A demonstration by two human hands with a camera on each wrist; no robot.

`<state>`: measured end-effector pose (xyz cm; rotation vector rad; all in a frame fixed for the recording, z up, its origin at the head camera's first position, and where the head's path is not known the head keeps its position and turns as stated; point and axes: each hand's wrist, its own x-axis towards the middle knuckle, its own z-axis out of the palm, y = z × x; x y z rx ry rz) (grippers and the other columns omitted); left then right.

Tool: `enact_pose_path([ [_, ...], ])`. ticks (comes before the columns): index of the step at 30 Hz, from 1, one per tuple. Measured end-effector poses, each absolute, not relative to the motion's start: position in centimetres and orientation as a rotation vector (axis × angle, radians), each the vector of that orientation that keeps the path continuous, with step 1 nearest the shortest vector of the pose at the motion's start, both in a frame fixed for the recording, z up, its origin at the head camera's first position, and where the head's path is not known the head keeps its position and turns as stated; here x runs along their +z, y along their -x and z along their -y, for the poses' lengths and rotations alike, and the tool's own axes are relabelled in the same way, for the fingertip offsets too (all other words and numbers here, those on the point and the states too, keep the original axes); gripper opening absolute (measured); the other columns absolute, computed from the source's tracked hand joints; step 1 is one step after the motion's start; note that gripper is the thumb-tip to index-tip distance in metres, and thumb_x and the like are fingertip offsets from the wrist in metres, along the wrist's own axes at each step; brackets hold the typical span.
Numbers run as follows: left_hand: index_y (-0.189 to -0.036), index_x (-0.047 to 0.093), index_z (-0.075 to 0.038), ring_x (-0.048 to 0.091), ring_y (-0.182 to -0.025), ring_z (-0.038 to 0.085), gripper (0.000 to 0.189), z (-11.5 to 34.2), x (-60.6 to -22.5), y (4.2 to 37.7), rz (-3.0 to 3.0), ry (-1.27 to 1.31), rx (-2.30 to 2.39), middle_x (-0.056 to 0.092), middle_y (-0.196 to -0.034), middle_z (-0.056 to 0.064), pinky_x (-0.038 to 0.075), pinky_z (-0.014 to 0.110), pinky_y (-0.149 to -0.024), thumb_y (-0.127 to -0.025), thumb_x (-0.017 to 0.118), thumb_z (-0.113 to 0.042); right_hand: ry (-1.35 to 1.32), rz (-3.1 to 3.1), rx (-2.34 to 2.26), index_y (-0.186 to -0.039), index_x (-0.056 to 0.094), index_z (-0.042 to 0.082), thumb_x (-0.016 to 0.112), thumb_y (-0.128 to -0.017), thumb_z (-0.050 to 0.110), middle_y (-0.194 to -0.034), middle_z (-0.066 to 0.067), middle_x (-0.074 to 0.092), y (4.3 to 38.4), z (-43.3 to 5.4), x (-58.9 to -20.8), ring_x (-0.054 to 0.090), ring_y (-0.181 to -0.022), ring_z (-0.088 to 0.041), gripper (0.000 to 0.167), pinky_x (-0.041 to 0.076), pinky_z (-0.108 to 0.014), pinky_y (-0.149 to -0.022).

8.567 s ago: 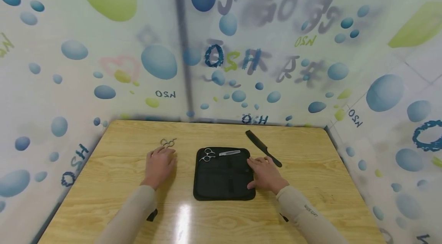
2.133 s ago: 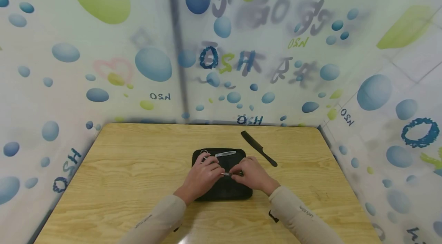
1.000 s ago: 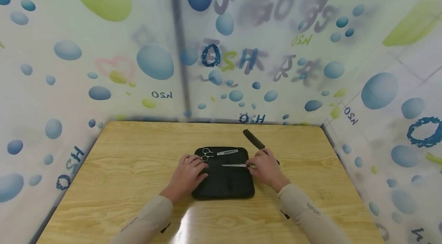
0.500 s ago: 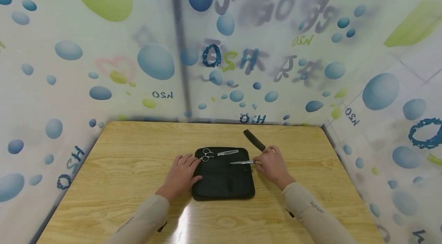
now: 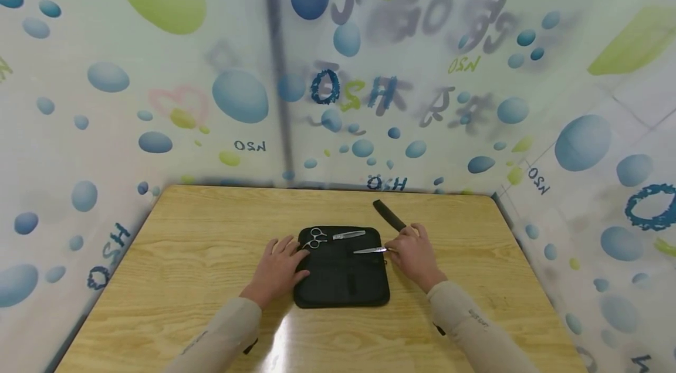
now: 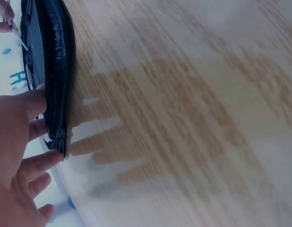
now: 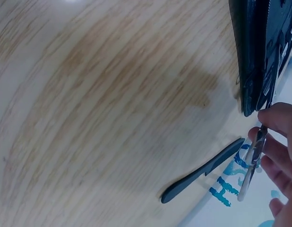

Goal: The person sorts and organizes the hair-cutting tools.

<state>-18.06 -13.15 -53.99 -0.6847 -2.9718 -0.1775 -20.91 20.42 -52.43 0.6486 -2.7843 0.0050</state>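
Observation:
A flat black zip case [image 5: 338, 288] lies on the table. My right hand [image 5: 415, 253] pinches a pair of silver scissors [image 5: 369, 250] by the handle end at the case's right edge, the blades pointing left over it. In the right wrist view the scissors [image 7: 252, 163] show between thumb and fingers. My left hand [image 5: 276, 270] rests at the case's left edge, fingers spread; in the left wrist view the thumb and fingertips touch the case's rim [image 6: 61, 80]. Ring handles [image 5: 315, 238] and a silver blade [image 5: 349, 235] show at the top of the case, the stretch between them hidden.
A black comb [image 5: 389, 216] lies slantwise behind my right hand, its handle end hidden by that hand in the head view. The wooden table [image 5: 211, 226] meets a wall [image 5: 338, 144] printed with blue and green spots at its back edge.
The scissors that lay at the table's left are now in my right hand over the case. Both hands worked together on them; since then the left drew back left, the right moved slightly right.

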Motion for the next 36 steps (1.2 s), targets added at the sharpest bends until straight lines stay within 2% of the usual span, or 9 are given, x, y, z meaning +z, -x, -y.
enact_pose_path([
  [11, -0.127, 0.062, -0.015, 0.044, -0.136, 0.032, 0.052, 13.2, -54.2, 18.2, 3.022, 0.618, -0.160, 0.062, -0.130, 0.009, 0.028, 0.057, -0.113, -0.089, 0.065, -0.050, -0.668, 2.754, -0.051, -0.094, 0.079, 0.026, 0.080, -0.080, 0.025, -0.085, 0.011, 0.076, 20.9, -19.4, -52.8, 0.060, -0.092, -0.016, 0.014, 0.036, -0.048, -0.106],
  [18, -0.125, 0.062, -0.013, 0.044, -0.137, 0.031, 0.054, 13.3, -54.3, 18.3, 3.026, 0.603, -0.189, 0.064, -0.129, 0.009, 0.027, 0.057, -0.114, -0.087, 0.066, -0.050, -0.659, 2.786, -0.090, -0.095, 0.079, 0.027, 0.077, -0.084, 0.025, -0.086, 0.011, 0.076, 21.1, -18.8, -53.3, 0.061, -0.093, -0.015, 0.011, 0.035, -0.048, -0.107],
  [25, -0.125, 0.062, -0.011, 0.044, -0.137, 0.031, 0.054, 13.4, -54.2, 18.1, 3.043, 0.596, -0.220, 0.063, -0.129, 0.009, 0.027, 0.056, -0.114, -0.087, 0.068, -0.049, -0.692, 2.745, -0.074, -0.094, 0.078, 0.024, 0.078, -0.082, 0.021, -0.086, 0.009, 0.076, 21.2, -18.2, -53.6, 0.061, -0.093, -0.016, 0.012, 0.034, -0.050, -0.109],
  [30, -0.125, 0.063, -0.013, 0.043, -0.137, 0.031, 0.051, 13.5, -54.1, 18.1, 3.052, 0.603, -0.221, 0.062, -0.132, 0.007, 0.026, 0.056, -0.115, -0.088, 0.067, -0.048, -0.727, 2.713, -0.082, -0.094, 0.077, 0.021, 0.077, -0.082, 0.019, -0.085, 0.008, 0.076, 21.2, -17.8, -53.9, 0.063, -0.095, -0.017, 0.012, 0.031, -0.050, -0.111],
  [36, -0.124, 0.065, -0.015, 0.043, -0.138, 0.030, 0.049, 13.5, -54.1, 18.2, 3.055, 0.606, -0.204, 0.062, -0.133, 0.006, 0.026, 0.056, -0.114, -0.088, 0.066, -0.049, -0.762, 2.703, -0.111, -0.091, 0.076, 0.023, 0.077, -0.083, 0.020, -0.079, 0.010, 0.074, 21.3, -17.2, -54.1, 0.061, -0.093, -0.016, 0.009, 0.035, -0.049, -0.110],
])
